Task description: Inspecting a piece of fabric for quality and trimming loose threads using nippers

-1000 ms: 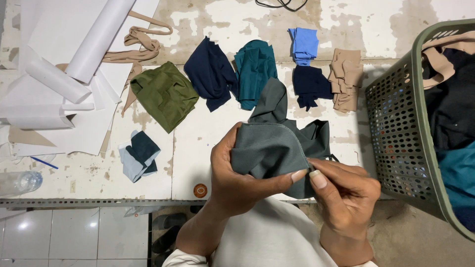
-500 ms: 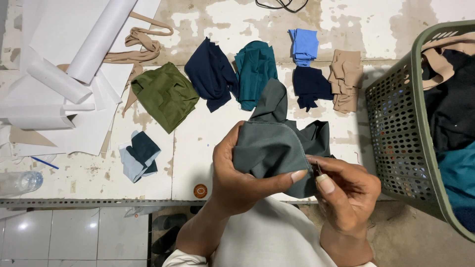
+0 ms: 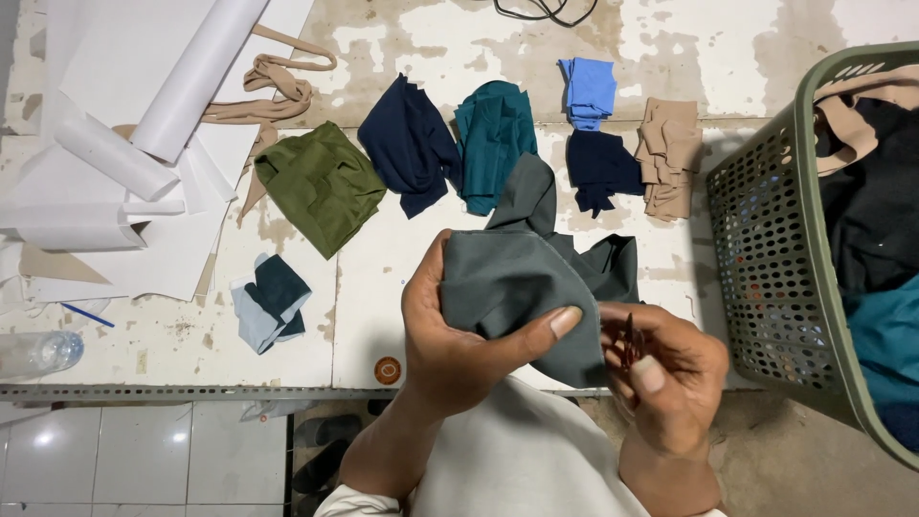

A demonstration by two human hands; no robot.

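Observation:
My left hand [image 3: 459, 335] grips a dark grey cloth piece [image 3: 522, 273], thumb pressed across its lower edge. The cloth's upper end trails onto the worn white table [image 3: 383, 258]. My right hand [image 3: 665, 373] is closed around a small dark snipping tool [image 3: 629, 337] held at the cloth's right edge. Further back on the table lie an olive green piece [image 3: 321, 182], a navy piece [image 3: 410, 144], a teal piece [image 3: 493, 139], a light blue piece [image 3: 589, 91], a second navy piece [image 3: 601, 168] and a tan piece [image 3: 668, 153].
A green perforated laundry basket [image 3: 766, 268] with dark, teal and tan cloth stands at the right. White paper sheets and rolls [image 3: 144, 124] cover the left. A small two-tone blue piece [image 3: 271, 299], a clear plastic bottle [image 3: 38, 352], a blue pen [image 3: 88, 314] and a small round orange object [image 3: 387, 370] lie near the front edge.
My right hand has shifted slightly at the cloth's right edge, and the small dark tool now shows between its fingers. The left hand keeps its grip.

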